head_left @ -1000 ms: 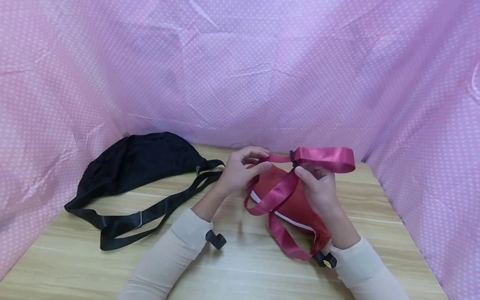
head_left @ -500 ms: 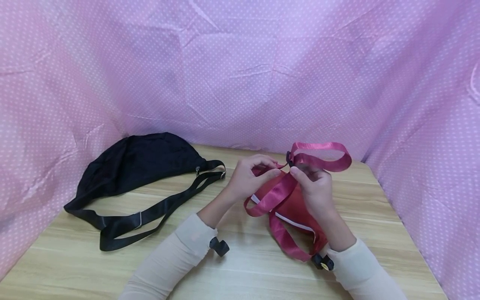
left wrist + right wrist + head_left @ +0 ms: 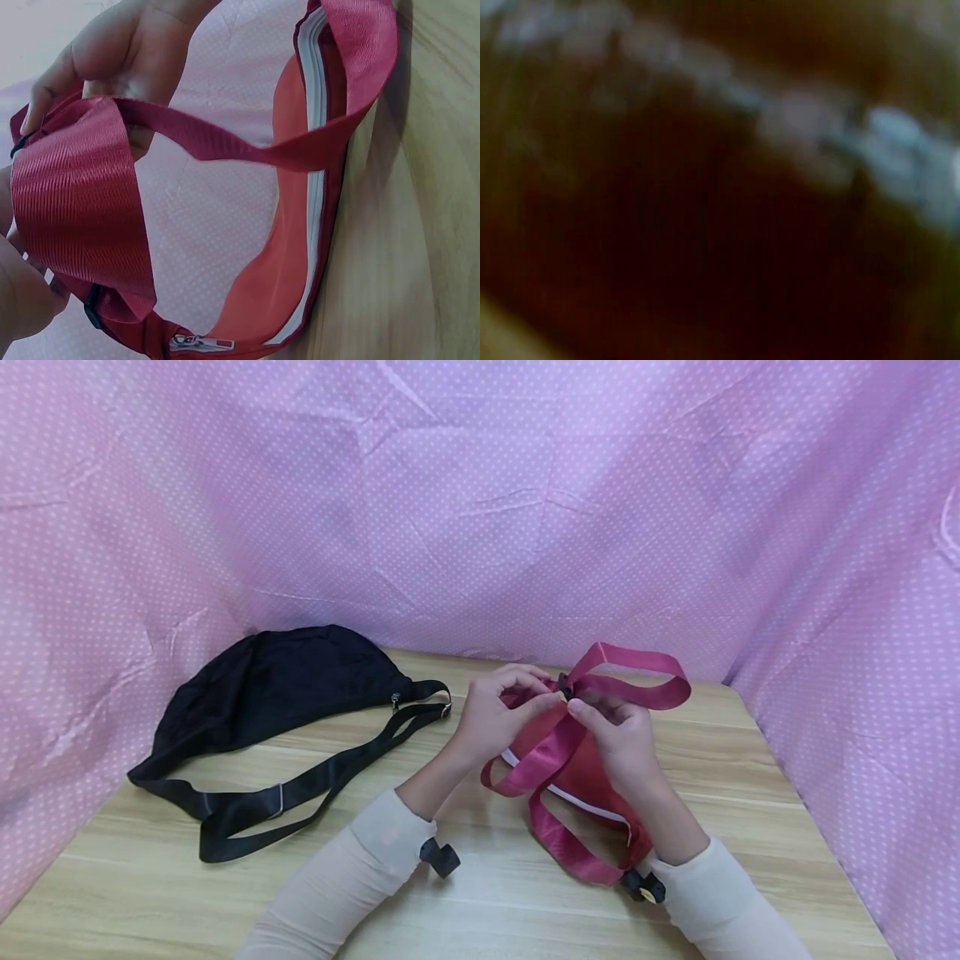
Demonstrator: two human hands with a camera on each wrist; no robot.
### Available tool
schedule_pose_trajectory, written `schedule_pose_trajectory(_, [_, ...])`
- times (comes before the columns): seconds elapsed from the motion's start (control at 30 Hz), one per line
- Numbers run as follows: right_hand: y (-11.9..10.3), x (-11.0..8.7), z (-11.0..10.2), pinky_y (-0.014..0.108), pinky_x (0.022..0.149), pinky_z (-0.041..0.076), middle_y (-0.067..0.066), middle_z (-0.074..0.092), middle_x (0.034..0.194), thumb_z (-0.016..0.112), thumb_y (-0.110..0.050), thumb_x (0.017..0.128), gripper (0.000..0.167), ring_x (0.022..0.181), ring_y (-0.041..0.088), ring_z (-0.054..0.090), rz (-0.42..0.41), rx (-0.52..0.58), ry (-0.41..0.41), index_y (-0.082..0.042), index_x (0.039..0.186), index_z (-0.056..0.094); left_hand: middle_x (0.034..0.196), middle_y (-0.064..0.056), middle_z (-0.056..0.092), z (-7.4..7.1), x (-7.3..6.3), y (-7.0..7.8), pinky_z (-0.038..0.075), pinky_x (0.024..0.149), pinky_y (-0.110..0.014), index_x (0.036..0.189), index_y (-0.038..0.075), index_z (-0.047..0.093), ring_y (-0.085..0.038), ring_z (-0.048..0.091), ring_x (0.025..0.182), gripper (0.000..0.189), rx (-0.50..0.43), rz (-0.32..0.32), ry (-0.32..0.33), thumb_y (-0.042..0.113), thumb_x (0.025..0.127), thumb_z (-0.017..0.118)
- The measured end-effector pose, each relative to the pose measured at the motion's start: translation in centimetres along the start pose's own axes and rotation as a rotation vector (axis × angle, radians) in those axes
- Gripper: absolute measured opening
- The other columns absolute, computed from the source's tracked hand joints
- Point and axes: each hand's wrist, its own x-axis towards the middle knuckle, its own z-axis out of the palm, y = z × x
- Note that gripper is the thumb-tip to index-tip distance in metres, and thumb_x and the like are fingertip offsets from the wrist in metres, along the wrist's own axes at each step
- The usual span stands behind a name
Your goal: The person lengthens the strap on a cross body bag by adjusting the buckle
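A red waist bag (image 3: 592,777) with white zipper tape lies right of the middle in the head view, its shiny crimson strap (image 3: 551,752) raised in loops. My left hand (image 3: 491,714) pinches the strap between thumb and fingers, right at a small black slider buckle (image 3: 565,687). From the other side my right hand (image 3: 628,743) pinches at the same slider, thumb forward, with a strap loop standing up behind it. The left wrist view shows the wide folded strap (image 3: 82,202) between the two hands and the bag's zipper pull (image 3: 202,343). Only dark red blur fills the right wrist view.
To the left on the wooden table (image 3: 487,902) lies a black waist bag (image 3: 292,693), its long black strap (image 3: 307,781) spread toward the front. Pink dotted cloth (image 3: 480,510) hangs around the back and sides.
My left hand has moved right along the strap to the slider. The right hand has shifted slightly left with the slider, and the upper strap loop has turned and moved left.
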Motion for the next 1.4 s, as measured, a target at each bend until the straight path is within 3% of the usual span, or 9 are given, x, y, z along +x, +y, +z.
schedule_pose_trajectory(0.3, [0.0, -0.1, -0.2, 0.027, 0.087, 0.055, 0.006, 0.073, 0.101, 0.071, -0.011, 0.097, 0.015, 0.095, 0.018, 0.066, 0.072, -0.042, -0.047, -0.005, 0.110, 0.072, 0.109, -0.008, 0.073, 0.3, -0.2, 0.2, 0.058, 0.090, -0.042, 0.094, 0.000, 0.076, -0.017, 0.069, 0.105, 0.011, -0.062, -0.039, -0.007, 0.007, 0.088, 0.081])
schedule_pose_trajectory(0.6, [-0.4, 0.2, -0.8, 0.026, 0.086, 0.056, 0.002, 0.073, 0.099, 0.073, -0.010, 0.095, 0.017, 0.091, 0.016, 0.066, 0.034, -0.155, -0.060, -0.004, 0.111, 0.072, 0.112, -0.005, 0.075, 0.2, 0.0, -0.2, 0.059, 0.086, -0.037, 0.095, 0.004, 0.076, -0.017, 0.073, 0.099, 0.015, -0.070, -0.162, -0.041, 0.017, 0.090, 0.081])
schedule_pose_trajectory(0.97, [-0.4, 0.5, -1.0, 0.026, 0.083, 0.057, 0.006, 0.073, 0.101, 0.074, -0.009, 0.094, 0.027, 0.091, 0.017, 0.066, 0.002, -0.218, -0.106, 0.002, 0.118, 0.069, 0.117, -0.006, 0.075, -0.1, 0.1, -0.2, 0.058, 0.083, -0.034, 0.092, 0.005, 0.067, -0.021, 0.073, 0.099, 0.016, -0.121, -0.223, -0.099, 0.015, 0.091, 0.080])
schedule_pose_trajectory(1.23, [-0.6, 0.5, -0.9, 0.027, 0.091, 0.056, 0.003, 0.073, 0.110, 0.074, -0.014, 0.096, 0.034, 0.101, 0.017, 0.069, 0.086, -0.205, -0.125, 0.003, 0.125, 0.066, 0.119, -0.009, 0.074, -0.5, 0.3, -0.3, 0.054, 0.081, -0.026, 0.108, -0.001, 0.058, -0.022, 0.068, 0.100, 0.026, -0.207, -0.262, -0.074, 0.011, 0.094, 0.076])
schedule_pose_trajectory(1.4, [-0.4, 0.5, -1.1, 0.028, 0.098, 0.052, 0.004, 0.070, 0.120, 0.071, -0.013, 0.097, 0.041, 0.112, 0.020, 0.066, 0.141, -0.137, -0.142, 0.000, 0.135, 0.061, 0.121, -0.011, 0.073, -0.8, 0.5, -0.2, 0.055, 0.086, -0.025, 0.111, -0.001, 0.058, -0.021, 0.068, 0.108, 0.025, -0.246, -0.268, -0.040, 0.008, 0.094, 0.074])
